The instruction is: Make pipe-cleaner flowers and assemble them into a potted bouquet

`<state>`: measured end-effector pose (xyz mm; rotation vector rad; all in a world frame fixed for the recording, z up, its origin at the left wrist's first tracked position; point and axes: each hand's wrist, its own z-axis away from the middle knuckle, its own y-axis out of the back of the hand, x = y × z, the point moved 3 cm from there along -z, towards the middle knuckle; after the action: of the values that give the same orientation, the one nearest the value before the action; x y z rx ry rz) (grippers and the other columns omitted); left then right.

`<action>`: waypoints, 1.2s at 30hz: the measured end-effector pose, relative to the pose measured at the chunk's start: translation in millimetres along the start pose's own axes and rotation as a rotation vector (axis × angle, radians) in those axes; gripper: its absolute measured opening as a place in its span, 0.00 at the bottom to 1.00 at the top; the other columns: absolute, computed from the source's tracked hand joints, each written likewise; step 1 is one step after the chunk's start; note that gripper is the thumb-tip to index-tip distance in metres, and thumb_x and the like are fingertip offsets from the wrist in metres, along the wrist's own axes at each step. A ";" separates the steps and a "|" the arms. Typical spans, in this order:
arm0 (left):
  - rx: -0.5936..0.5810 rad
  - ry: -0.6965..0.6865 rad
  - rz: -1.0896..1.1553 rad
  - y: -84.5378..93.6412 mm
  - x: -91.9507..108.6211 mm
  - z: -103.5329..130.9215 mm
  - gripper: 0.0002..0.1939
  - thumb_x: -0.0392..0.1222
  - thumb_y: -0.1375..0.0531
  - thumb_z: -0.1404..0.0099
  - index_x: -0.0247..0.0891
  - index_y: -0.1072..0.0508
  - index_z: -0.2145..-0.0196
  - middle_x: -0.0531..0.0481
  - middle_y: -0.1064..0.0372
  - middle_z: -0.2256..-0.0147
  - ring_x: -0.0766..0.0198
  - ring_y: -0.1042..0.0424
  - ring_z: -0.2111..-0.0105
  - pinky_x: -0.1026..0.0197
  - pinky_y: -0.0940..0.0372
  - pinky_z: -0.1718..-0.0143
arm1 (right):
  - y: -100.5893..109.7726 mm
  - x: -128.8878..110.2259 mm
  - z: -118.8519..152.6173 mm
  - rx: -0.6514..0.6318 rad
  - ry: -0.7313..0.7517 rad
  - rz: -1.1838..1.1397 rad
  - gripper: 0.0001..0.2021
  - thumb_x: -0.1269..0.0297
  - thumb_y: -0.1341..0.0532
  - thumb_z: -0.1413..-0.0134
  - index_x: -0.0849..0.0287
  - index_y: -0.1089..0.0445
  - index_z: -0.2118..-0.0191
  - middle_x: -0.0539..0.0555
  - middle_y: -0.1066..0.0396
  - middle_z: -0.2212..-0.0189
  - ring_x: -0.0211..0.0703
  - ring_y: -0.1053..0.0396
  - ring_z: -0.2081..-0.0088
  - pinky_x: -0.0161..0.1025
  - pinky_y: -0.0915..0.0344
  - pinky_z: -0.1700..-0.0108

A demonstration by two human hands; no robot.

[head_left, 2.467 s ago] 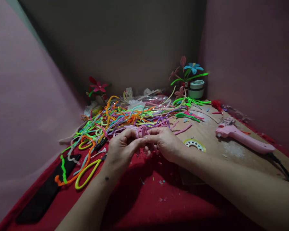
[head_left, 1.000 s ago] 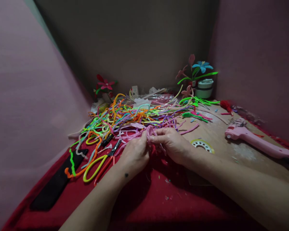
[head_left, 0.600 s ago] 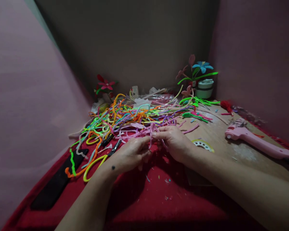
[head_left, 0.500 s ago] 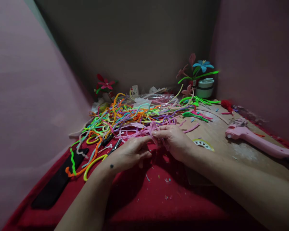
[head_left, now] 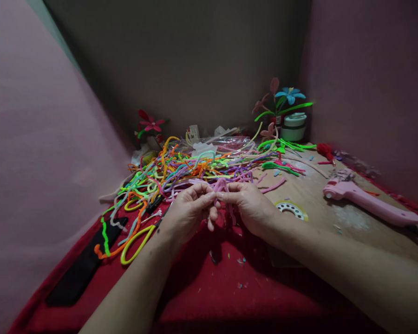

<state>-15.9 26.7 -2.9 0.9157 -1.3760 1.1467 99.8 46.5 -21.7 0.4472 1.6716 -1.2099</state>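
Between my two hands is a pink pipe cleaner, bent into a loop at the top with strands hanging down below. My left hand pinches it from the left with thumb and forefinger, its other fingers curled underneath. From the right, my right hand grips it with thumb and fingers, and the two sets of fingertips meet. Just behind the hands lies a tangled heap of colourful pipe cleaners. Yellow-handled scissors rest beside my left wrist, their blades partly hidden by the hand.
A pink glue gun lies on a cardboard sheet at the right, near a roll of tape. A black flat strip lies at the left. Pipe-cleaner flowers and a pale lidded container stand behind. Scraps dot the red cloth.
My left hand has turned and moved up to the pink loop, its fingertips now pinching it beside the right hand's. The loop looks narrower and sits slightly lower.
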 end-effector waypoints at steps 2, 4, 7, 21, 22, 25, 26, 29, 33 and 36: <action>0.019 -0.032 -0.045 -0.4 1.9 0.4 0.09 0.39 0.39 0.45 0.34 0.35 0.70 0.53 0.33 0.77 0.72 0.36 0.84 0.68 0.37 0.86 | -1.3 -0.3 0.7 -0.020 0.004 0.023 0.08 0.65 0.37 0.58 0.62 0.36 0.78 0.50 0.34 0.84 0.35 0.37 0.81 0.35 0.43 0.75; 0.025 -0.046 -0.082 -1.1 2.7 0.9 0.09 0.40 0.38 0.45 0.34 0.35 0.70 0.54 0.33 0.79 0.71 0.35 0.84 0.67 0.36 0.84 | -1.8 -1.7 0.5 -0.049 0.025 0.044 0.07 0.63 0.39 0.55 0.62 0.35 0.75 0.49 0.34 0.85 0.35 0.38 0.82 0.34 0.44 0.77; 0.031 -0.036 -0.139 -1.8 1.7 1.6 0.08 0.39 0.39 0.45 0.34 0.34 0.70 0.54 0.33 0.82 0.69 0.34 0.84 0.65 0.35 0.81 | 3.0 -6.6 -2.2 -0.005 0.122 0.112 0.10 0.59 0.41 0.52 0.61 0.34 0.74 0.48 0.35 0.83 0.34 0.39 0.82 0.34 0.44 0.77; 0.013 0.074 -0.132 -2.9 1.1 7.4 0.08 0.39 0.38 0.47 0.32 0.32 0.73 0.51 0.31 0.82 0.67 0.32 0.84 0.63 0.34 0.78 | 12.1 -13.0 -5.8 0.136 0.233 0.257 0.12 0.60 0.37 0.56 0.62 0.33 0.81 0.48 0.35 0.84 0.32 0.41 0.80 0.33 0.44 0.75; 0.022 0.068 -0.114 -1.5 0.9 6.8 0.08 0.39 0.38 0.47 0.31 0.32 0.73 0.51 0.31 0.81 0.67 0.31 0.83 0.64 0.34 0.77 | 12.0 -13.3 -6.6 0.112 0.222 0.252 0.12 0.59 0.37 0.55 0.62 0.32 0.80 0.49 0.34 0.83 0.32 0.41 0.80 0.33 0.44 0.75; 0.099 -0.001 -0.086 3.2 4.2 4.8 0.09 0.39 0.37 0.48 0.31 0.31 0.72 0.51 0.31 0.81 0.68 0.32 0.83 0.65 0.34 0.78 | 11.9 -13.9 -8.6 0.022 0.175 0.261 0.13 0.56 0.39 0.53 0.63 0.31 0.77 0.49 0.34 0.81 0.31 0.42 0.81 0.32 0.46 0.78; 0.129 -0.029 -0.090 4.7 6.2 4.3 0.09 0.38 0.37 0.48 0.31 0.31 0.72 0.51 0.31 0.81 0.69 0.32 0.83 0.65 0.34 0.78 | 11.8 -13.4 -8.9 -0.001 0.140 0.293 0.13 0.57 0.38 0.54 0.63 0.30 0.76 0.49 0.35 0.82 0.30 0.45 0.82 0.31 0.49 0.80; 0.198 -0.091 -0.122 8.2 11.5 3.9 0.08 0.38 0.37 0.48 0.31 0.31 0.72 0.52 0.32 0.82 0.70 0.34 0.85 0.68 0.37 0.82 | 9.0 -10.1 -7.6 -0.090 0.014 0.403 0.08 0.62 0.37 0.56 0.62 0.29 0.76 0.46 0.41 0.86 0.27 0.52 0.85 0.30 0.57 0.84; 0.222 -0.098 -0.153 10.1 13.9 4.2 0.08 0.38 0.38 0.48 0.31 0.32 0.72 0.53 0.33 0.83 0.70 0.35 0.86 0.69 0.39 0.85 | 0.6 -7.5 -3.4 -0.199 -0.035 0.418 0.07 0.63 0.36 0.56 0.62 0.29 0.75 0.47 0.38 0.84 0.28 0.48 0.85 0.30 0.52 0.84; 0.229 -0.123 -0.187 8.9 15.2 4.8 0.07 0.37 0.38 0.48 0.30 0.31 0.73 0.52 0.32 0.82 0.70 0.34 0.84 0.68 0.37 0.82 | -1.1 -11.3 -2.6 -0.136 0.049 0.342 0.08 0.64 0.36 0.57 0.63 0.32 0.76 0.49 0.34 0.81 0.30 0.41 0.82 0.31 0.44 0.80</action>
<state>-27.6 25.3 11.0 1.2701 -1.2419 1.1341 102.8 50.9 -11.3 0.6518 1.6263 -0.8359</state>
